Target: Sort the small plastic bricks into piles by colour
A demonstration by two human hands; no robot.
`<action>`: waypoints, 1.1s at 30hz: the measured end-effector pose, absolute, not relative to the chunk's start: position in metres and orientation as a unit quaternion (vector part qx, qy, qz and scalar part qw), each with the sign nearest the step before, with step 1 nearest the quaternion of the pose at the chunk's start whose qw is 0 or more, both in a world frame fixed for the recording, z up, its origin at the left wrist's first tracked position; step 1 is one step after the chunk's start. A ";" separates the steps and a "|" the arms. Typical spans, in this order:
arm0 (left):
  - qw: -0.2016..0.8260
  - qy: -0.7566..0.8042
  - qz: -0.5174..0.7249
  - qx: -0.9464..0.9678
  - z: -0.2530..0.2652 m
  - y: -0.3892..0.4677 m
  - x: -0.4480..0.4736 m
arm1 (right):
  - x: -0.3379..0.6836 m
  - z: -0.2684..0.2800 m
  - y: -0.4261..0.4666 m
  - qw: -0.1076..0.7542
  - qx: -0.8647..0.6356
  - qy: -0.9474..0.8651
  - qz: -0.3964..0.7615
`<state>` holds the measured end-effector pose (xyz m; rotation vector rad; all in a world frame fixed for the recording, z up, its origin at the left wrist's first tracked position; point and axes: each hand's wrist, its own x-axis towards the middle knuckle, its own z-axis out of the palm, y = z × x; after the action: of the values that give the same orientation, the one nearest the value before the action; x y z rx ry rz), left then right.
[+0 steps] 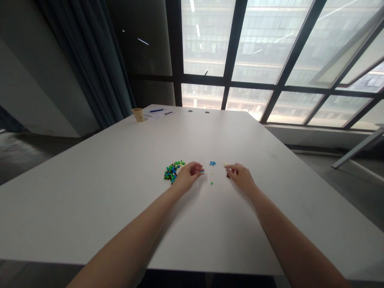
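Note:
My left hand (189, 175) is closed in a pinch on a small blue-and-white building brick (202, 171), just over the table. Beside and partly behind that hand lies a pile of tiny green, blue, dark and pale bricks (171, 173). My right hand (240, 175) has its thumb and fingers drawn together at the small pale yellow bricks (226, 164) and dark brown bricks (228, 176); what its fingertips hold is too small to make out. Between the hands are a little cluster of blue bricks (213, 163), a tiny yellow piece (212, 173) and a green brick (211, 183).
The white table (120, 192) spreads out on all sides. At its far left stand a paper cup (138, 115) and papers (152, 114) with a blue pen (156, 111). Two dark discs (207, 112) sit at the far edge, before tall windows.

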<state>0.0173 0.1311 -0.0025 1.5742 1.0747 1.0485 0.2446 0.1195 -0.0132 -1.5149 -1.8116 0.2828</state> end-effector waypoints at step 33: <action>0.138 0.637 0.222 0.725 0.002 0.140 -0.011 | 0.225 -0.004 0.107 0.511 -0.446 -0.711 0.186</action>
<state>-0.0112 0.1402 0.0021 2.0965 1.8433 0.6412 0.2247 0.1075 -0.0036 -1.0746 -1.7109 0.4488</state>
